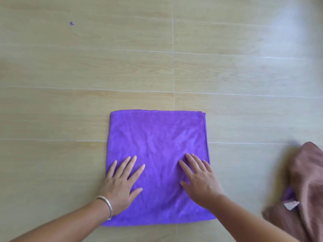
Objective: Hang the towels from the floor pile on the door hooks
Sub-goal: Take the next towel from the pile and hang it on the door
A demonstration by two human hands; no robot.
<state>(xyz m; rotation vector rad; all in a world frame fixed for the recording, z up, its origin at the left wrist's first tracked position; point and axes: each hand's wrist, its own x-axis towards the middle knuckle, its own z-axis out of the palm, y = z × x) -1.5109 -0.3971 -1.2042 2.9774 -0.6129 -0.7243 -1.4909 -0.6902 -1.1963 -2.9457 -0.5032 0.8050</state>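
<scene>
A purple towel [157, 137] lies spread flat as a square on the wooden floor, straight in front of me. My left hand [121, 182], with a silver bangle on its wrist, rests flat on the towel's near left part, fingers straight and spread. My right hand [199, 179] presses flat on the near right part, fingers straight too. A crumpled brown towel [309, 180] lies in a heap at the right edge of the view, with a bit of purple cloth [289, 194] and a small label showing under it. No door or hooks are in view.
Light wood-look floor tiles [87, 67] with pale joints stretch all around the towel. A tiny purple scrap [71, 23] lies far off at the upper left. A bright glare patch sits at the upper right.
</scene>
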